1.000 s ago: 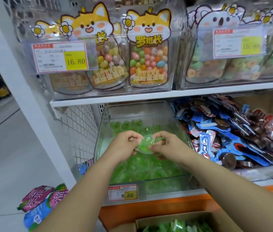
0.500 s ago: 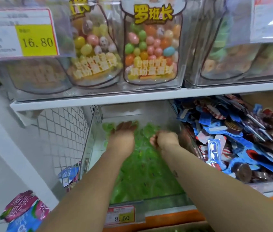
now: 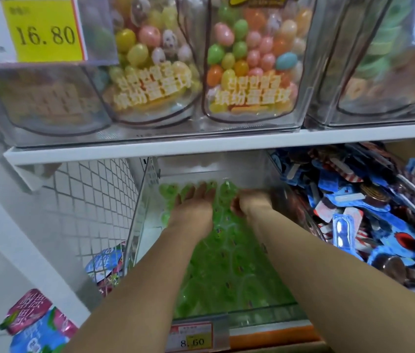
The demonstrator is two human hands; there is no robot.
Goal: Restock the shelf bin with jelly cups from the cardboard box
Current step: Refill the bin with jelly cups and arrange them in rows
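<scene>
A clear plastic shelf bin [image 3: 137, 225] on the lower shelf holds several green jelly cups [image 3: 226, 263]. Both my arms reach deep into it. My left hand [image 3: 193, 202] lies palm down with straight fingers on the cups at the back of the bin. Beside it, my right hand [image 3: 249, 202] has its fingers curled down among the cups, and what they hold is hidden. A thin tan strip of the cardboard box [image 3: 285, 349] shows at the bottom edge.
The upper shelf board [image 3: 226, 141] hangs low over the bin and carries clear tubs of coloured candy eggs [image 3: 247, 59]. Blue-wrapped snacks [image 3: 354, 225] fill the bin on the right. A wire mesh divider [image 3: 94, 200] stands left. A price tag [image 3: 193, 337] fronts the bin.
A second ago both hands held one green cup above the bin. They have since pushed to the back of the bin, the left hand has flattened out, and my head has moved closer.
</scene>
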